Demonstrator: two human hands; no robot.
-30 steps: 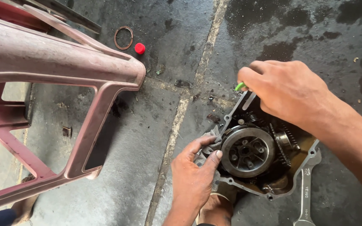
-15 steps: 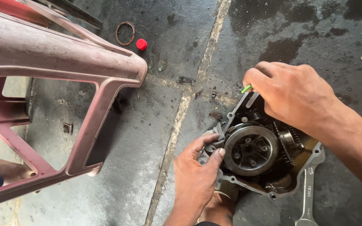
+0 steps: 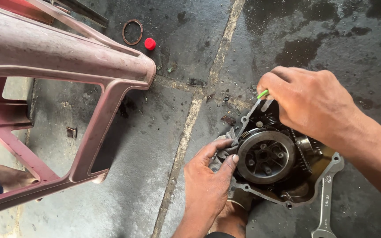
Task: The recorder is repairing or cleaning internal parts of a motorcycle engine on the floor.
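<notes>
An open engine case (image 3: pixel 287 200) lies on the oily concrete floor, with a round grey clutch drum (image 3: pixel 266 156) and gears showing inside. My left hand (image 3: pixel 208 183) grips the case's left edge, thumb and fingers pressed beside the drum. My right hand (image 3: pixel 309 103) is closed over the case's top corner and holds a small tool with a green tip (image 3: pixel 262 94). The rest of the tool is hidden under my fingers. A bare foot (image 3: pixel 228 220) rests against the case from below.
A red plastic chair (image 3: pixel 67 66) stands at the left, with another bare foot (image 3: pixel 7 176) under it. A rusty ring (image 3: pixel 132 32) and a red cap (image 3: pixel 150 43) lie at the top. A spanner (image 3: pixel 325 207) lies by the case's right edge.
The view has shifted slightly. My right hand has edged along the case's top corner with the green-tipped tool. My left hand stays on the left edge.
</notes>
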